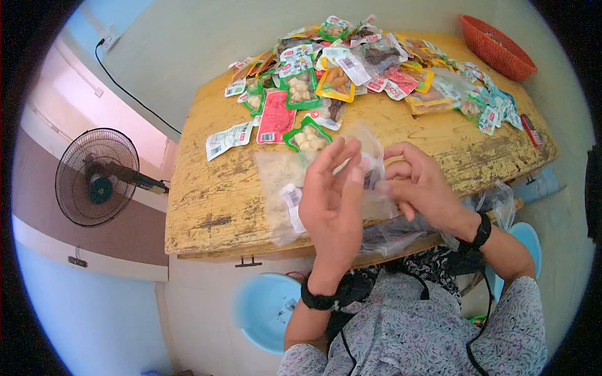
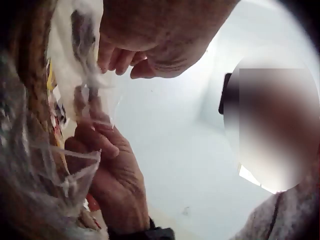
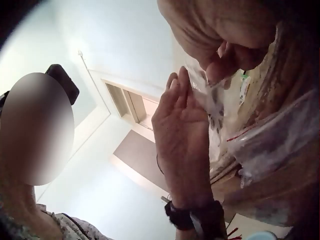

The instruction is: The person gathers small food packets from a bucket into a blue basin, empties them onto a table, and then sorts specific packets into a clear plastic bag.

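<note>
In the head view a clear plastic bag (image 1: 369,139) with something dark inside is between the two hands at the table's near edge. My right hand (image 1: 427,188) pinches its near side between thumb and curled fingers. Opposite it, my left hand (image 1: 332,210) is raised with its palm toward the bag and fingers extended. Those fingers (image 3: 182,92) reach right at the bag's film in the right wrist view. Beneath the left hand lies another clear sheet of plastic (image 1: 276,188), with a white label (image 1: 293,203) on it.
Many colourful snack packets (image 1: 301,88) are heaped at the back of the worn yellow table (image 1: 207,194). A red basket (image 1: 498,47) stands at the far right, a red-and-black object (image 1: 530,130) below it. Crumpled clear bags (image 1: 401,235) hang at the near edge. A blue basin (image 1: 266,313) is below.
</note>
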A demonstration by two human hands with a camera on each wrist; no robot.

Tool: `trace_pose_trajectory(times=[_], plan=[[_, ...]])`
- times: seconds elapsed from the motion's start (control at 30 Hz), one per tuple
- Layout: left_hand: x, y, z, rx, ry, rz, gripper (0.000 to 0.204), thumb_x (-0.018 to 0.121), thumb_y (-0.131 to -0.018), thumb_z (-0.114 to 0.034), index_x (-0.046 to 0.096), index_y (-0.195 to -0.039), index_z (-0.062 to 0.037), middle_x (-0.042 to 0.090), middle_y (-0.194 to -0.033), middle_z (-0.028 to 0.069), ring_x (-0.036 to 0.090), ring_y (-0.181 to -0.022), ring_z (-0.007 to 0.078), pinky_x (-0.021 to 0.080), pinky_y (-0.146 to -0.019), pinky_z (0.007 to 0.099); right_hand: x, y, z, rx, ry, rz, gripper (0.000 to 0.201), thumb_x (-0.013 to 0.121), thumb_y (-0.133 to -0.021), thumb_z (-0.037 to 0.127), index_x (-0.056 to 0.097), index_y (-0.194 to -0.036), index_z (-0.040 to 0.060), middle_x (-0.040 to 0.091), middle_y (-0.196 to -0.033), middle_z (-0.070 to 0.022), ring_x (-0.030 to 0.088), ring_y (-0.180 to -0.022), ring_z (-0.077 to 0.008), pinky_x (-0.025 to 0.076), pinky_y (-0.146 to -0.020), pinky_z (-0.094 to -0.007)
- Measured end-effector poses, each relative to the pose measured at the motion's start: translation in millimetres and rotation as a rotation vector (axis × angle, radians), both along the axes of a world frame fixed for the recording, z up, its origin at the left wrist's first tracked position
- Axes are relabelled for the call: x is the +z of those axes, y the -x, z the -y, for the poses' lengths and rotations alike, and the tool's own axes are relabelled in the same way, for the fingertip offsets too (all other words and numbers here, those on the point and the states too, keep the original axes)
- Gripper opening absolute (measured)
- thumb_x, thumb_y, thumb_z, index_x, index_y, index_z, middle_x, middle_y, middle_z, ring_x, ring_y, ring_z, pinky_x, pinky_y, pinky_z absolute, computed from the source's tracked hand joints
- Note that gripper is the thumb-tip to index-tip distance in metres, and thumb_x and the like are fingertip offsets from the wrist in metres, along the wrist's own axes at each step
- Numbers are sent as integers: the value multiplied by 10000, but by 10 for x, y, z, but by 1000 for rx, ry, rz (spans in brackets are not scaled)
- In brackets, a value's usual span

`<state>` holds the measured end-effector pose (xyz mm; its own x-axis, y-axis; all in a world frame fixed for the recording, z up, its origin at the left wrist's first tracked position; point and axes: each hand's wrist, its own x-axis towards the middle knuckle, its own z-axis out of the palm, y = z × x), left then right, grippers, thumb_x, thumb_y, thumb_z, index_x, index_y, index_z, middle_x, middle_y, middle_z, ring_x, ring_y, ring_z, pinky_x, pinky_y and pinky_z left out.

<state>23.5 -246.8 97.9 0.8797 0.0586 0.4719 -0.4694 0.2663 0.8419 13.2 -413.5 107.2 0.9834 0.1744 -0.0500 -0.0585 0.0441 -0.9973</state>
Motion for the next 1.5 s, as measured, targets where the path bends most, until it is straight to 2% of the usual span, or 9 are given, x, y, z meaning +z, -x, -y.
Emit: trace_pose_trajectory(times=[0.17,0.37,0.57,0.67,0.87,1.07,1.2,1.37,1.5], plan=[[171,211,-326,359,-791,455,461,655,-907,-6,542,-1349,60,607,-1283,259,572,-1256,401,463,-1042,451,-9,-41,35,30,-16,-19,449,678,-918,51,464,-1312,29,697,-947,-82,571,-525,-74,425,-394,-210],[86,1,-380,359,-1042,226,555,682,-932,-213,510,-1383,62,581,-1310,289,495,-1311,450,397,-1084,527,-36,-45,-54,124,102,8,374,663,-921,80,512,-1261,37,696,-907,-104,618,-574,-157,482,-462,-283],[-77,27,-187,298,-1139,246,622,638,-966,-330,477,-1409,76,576,-1338,275,496,-1309,451,351,-1126,531,-117,1,18,129,666,485,146,639,-860,91,622,-980,12,642,-884,-171,626,-766,-400,497,-681,-468],[-75,10,-215,225,-1150,239,670,594,-988,-364,406,-1473,59,576,-1341,277,497,-1312,443,325,-1144,533,-201,-57,32,100,687,749,145,660,-846,113,627,-954,22,641,-852,-166,625,-782,-400,498,-686,-466],[58,-13,-216,-7,-976,109,710,555,-1005,-330,277,-1551,28,528,-1410,279,492,-1320,442,312,-1156,528,-288,-166,-132,162,666,672,157,676,-843,158,629,-939,43,663,-859,-165,651,-836,-382,512,-709,-469],[3,99,-397,212,-799,366,616,630,-946,-184,411,-1474,46,530,-1424,254,507,-1306,440,376,-1116,504,-80,-231,-185,174,792,461,186,695,-842,225,643,-941,76,674,-897,-156,658,-862,-373,519,-736,-478],[-31,171,-677,456,-984,282,568,696,-891,-161,507,-1387,42,561,-1383,233,513,-1293,433,376,-1110,522,-288,-324,-152,159,849,733,190,666,-870,243,670,-1010,113,653,-921,-132,663,-867,-333,525,-691,-461],[-70,248,-693,437,-1361,221,563,674,-907,-229,524,-1393,14,587,-1362,213,473,-1344,422,293,-1160,547,-138,-357,-216,350,1202,833,309,639,-896,247,670,-1197,182,620,-1003,-91,671,-837,-306,531,-589,-447],[-53,217,-646,405,-1350,242,526,631,-930,-241,538,-1385,6,588,-1376,195,457,-1372,403,268,-1177,548,-136,-379,-176,308,1118,808,158,610,-886,268,675,-928,130,619,-883,-114,663,-767,-340,531,-550,-485]])
